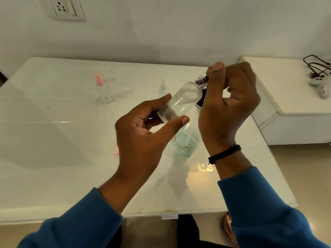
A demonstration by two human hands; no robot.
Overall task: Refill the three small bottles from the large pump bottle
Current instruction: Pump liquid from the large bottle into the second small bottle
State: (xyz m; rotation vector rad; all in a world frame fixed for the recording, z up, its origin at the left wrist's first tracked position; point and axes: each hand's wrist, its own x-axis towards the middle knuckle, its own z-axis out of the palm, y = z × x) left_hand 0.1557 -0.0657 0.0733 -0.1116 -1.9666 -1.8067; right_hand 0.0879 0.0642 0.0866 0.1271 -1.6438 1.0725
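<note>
My left hand [141, 140] holds a small clear bottle [180, 101] by its base, tilted, with its open threaded neck pointing up and right. The neck meets the black nozzle of the large pump bottle [186, 142], which stands on the table below with a little pale green liquid at its bottom. My right hand [231, 108] is closed over the black pump head [200, 101], thumb on top. Two more small bottles stand farther back: one with a pink spray cap [103, 90] and one with a whitish cap [162, 88].
The white glossy table [53, 140] runs up to a wall with a socket [66, 8]. A small pink object [116, 149] lies by my left wrist. To the right, a lower white cabinet [286, 97] carries a black cable and a plug [317, 76].
</note>
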